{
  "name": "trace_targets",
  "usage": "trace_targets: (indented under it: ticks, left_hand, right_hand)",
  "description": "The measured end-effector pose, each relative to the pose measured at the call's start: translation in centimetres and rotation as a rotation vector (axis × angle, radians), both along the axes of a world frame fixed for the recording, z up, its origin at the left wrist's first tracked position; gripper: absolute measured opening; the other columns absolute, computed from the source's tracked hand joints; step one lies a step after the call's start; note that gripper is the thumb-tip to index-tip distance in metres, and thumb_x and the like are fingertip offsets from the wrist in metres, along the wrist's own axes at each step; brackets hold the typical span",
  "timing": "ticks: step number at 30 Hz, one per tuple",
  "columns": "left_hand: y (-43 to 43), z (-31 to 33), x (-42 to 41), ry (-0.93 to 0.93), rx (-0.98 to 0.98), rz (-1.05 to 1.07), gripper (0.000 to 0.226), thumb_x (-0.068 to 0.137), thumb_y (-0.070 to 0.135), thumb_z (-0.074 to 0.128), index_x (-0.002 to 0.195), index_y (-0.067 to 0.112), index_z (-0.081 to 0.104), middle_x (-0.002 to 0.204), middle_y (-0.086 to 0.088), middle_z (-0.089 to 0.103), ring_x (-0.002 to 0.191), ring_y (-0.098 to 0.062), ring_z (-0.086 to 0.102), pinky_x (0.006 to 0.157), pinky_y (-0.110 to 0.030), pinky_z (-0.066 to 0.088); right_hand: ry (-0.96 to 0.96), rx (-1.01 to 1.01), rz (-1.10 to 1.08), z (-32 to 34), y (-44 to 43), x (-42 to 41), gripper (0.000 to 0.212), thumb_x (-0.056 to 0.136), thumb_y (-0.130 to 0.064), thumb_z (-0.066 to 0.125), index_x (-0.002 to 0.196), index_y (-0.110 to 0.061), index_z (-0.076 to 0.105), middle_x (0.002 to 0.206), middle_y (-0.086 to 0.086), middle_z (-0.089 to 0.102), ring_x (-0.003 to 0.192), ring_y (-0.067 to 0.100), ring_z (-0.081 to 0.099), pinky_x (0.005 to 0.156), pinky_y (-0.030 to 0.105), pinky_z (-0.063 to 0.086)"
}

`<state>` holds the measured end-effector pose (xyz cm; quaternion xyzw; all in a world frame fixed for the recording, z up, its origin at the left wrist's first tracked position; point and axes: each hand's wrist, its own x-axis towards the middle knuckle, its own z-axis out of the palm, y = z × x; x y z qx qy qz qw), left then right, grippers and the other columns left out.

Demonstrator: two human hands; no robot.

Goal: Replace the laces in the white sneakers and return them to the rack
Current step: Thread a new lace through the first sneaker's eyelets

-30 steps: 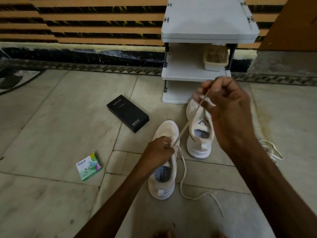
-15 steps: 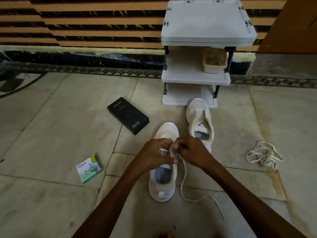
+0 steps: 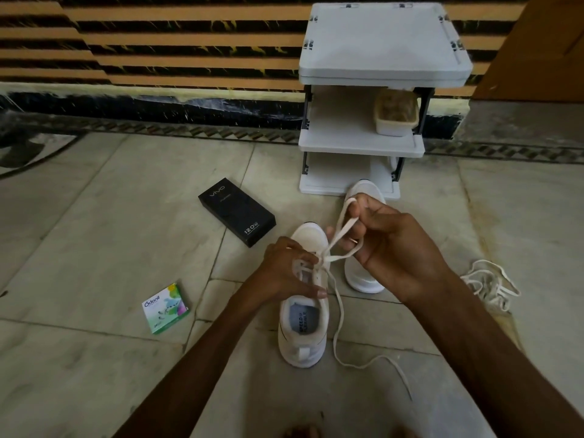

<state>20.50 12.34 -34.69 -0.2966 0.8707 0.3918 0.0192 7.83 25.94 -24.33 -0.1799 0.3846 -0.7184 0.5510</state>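
Note:
Two white sneakers stand on the tiled floor. The near sneaker [image 3: 304,330] points away from me. My left hand [image 3: 289,268] rests on its laced top and pinches the lace at the eyelets. My right hand [image 3: 390,245] is raised just right of it and holds a loop of the white lace [image 3: 339,222] between curled fingers. The lace's free end [image 3: 339,327] trails down over the floor to the right of the shoe. The far sneaker [image 3: 363,279] is largely hidden behind my right hand. The white rack [image 3: 360,143] stands just beyond it.
A loose pile of white laces [image 3: 488,282] lies on the floor at the right. A black phone box [image 3: 237,211] lies left of the sneakers and a small green carton [image 3: 166,306] nearer left. A beige container [image 3: 396,115] sits on the rack's middle shelf.
My right hand came down from a high pull to the near sneaker's eyelets, then rose again up and right with a loop of lace. My left hand stayed on the shoe.

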Motion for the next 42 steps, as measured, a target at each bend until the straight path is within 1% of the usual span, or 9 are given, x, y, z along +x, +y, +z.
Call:
trace_targets:
  ticks: [4,8,10,13,17,21,25,34,42]
  left_hand:
    - [-0.3,-0.2,0.1,-0.026,0.045,-0.008,0.056,0.054,0.046,0.090,0.092,0.051,0.050,0.131,0.006,0.041,0.120,-0.016,0.046,0.102,-0.040,0.046]
    - [-0.8,-0.6,0.2,-0.058,0.066,-0.034,0.060,0.058,0.044,0.090,0.110,0.039,0.060,0.127,0.011,0.038,0.116,-0.009,0.046,0.095,-0.023,0.041]
    - [-1.0,-0.8,0.3,-0.059,0.045,-0.065,0.062,0.060,0.044,0.089,0.115,0.037,0.061,0.127,0.011,0.038,0.115,-0.007,0.045,0.094,-0.020,0.038]
    - [-1.0,-0.9,0.4,-0.038,0.048,-0.087,0.064,0.063,0.041,0.087,0.120,0.034,0.059,0.129,0.008,0.040,0.118,-0.010,0.045,0.099,-0.025,0.041]
    - [-1.0,-0.8,0.6,-0.006,0.108,-0.052,0.057,0.070,0.040,0.083,0.121,0.029,0.059,0.129,0.005,0.044,0.117,-0.013,0.049,0.101,-0.032,0.045]
    - [-1.3,-1.3,0.5,0.053,0.157,0.003,0.035,0.082,0.041,0.073,0.114,0.032,0.063,0.123,0.005,0.049,0.113,-0.012,0.054,0.096,-0.031,0.049]
    - [-1.3,-1.5,0.2,0.075,0.179,0.028,0.020,0.089,0.034,0.067,0.109,0.035,0.064,0.121,0.003,0.051,0.112,-0.015,0.056,0.095,-0.037,0.052]
    - [-1.2,-1.3,0.1,0.120,0.201,0.073,0.019,0.093,0.020,0.062,0.109,0.029,0.067,0.119,0.002,0.055,0.111,-0.012,0.057,0.092,-0.032,0.053]
    - [-1.0,-1.3,-0.4,0.129,0.191,0.084,0.017,0.094,0.021,0.060,0.108,0.030,0.065,0.118,0.004,0.056,0.109,-0.010,0.056,0.081,-0.022,0.050]
  right_hand:
    - [-0.244,0.051,-0.075,-0.3,0.1,-0.4,0.017,0.092,-0.008,0.048,0.076,-0.007,0.055,0.054,0.001,0.042,0.057,0.011,0.041,0.077,0.028,0.056]
    - [-0.173,0.286,-0.046,-1.4,0.4,-0.9,0.020,0.090,-0.011,0.051,0.071,-0.012,0.055,0.053,-0.003,0.034,0.048,0.008,0.032,0.053,0.021,0.037]
    - [0.020,0.524,-0.039,-3.6,0.7,-0.8,0.017,0.086,-0.010,0.055,0.070,-0.013,0.054,0.051,-0.002,0.035,0.043,0.009,0.031,0.047,0.021,0.031]
    - [0.675,0.933,0.071,-8.4,1.9,0.2,0.015,0.085,-0.017,0.062,0.076,-0.005,0.067,0.061,0.005,0.061,0.051,0.014,0.056,0.053,0.026,0.046]
    - [1.154,1.100,0.398,-12.9,3.0,1.5,0.019,0.087,-0.026,0.064,0.091,-0.010,0.072,0.087,0.004,0.070,0.076,0.015,0.065,0.057,0.017,0.043]
    - [1.342,1.042,0.240,-12.2,2.0,1.4,0.018,0.088,-0.030,0.063,0.082,-0.013,0.066,0.079,0.001,0.065,0.071,0.015,0.064,0.066,0.027,0.054]
    - [1.506,0.750,-0.016,-11.4,-0.6,0.7,0.012,0.082,-0.005,0.061,0.093,-0.010,0.066,0.091,0.006,0.067,0.079,0.024,0.065,0.066,0.032,0.052]
    - [1.389,0.708,0.047,-12.6,-2.5,-0.1,0.002,0.078,-0.017,0.074,0.079,-0.016,0.073,0.083,0.004,0.074,0.077,0.020,0.068,0.072,0.031,0.055]
    - [1.523,0.867,0.293,-12.4,-2.9,0.5,0.032,0.088,-0.013,0.058,0.118,-0.002,0.054,0.112,0.014,0.065,0.103,0.029,0.062,0.085,0.034,0.048]
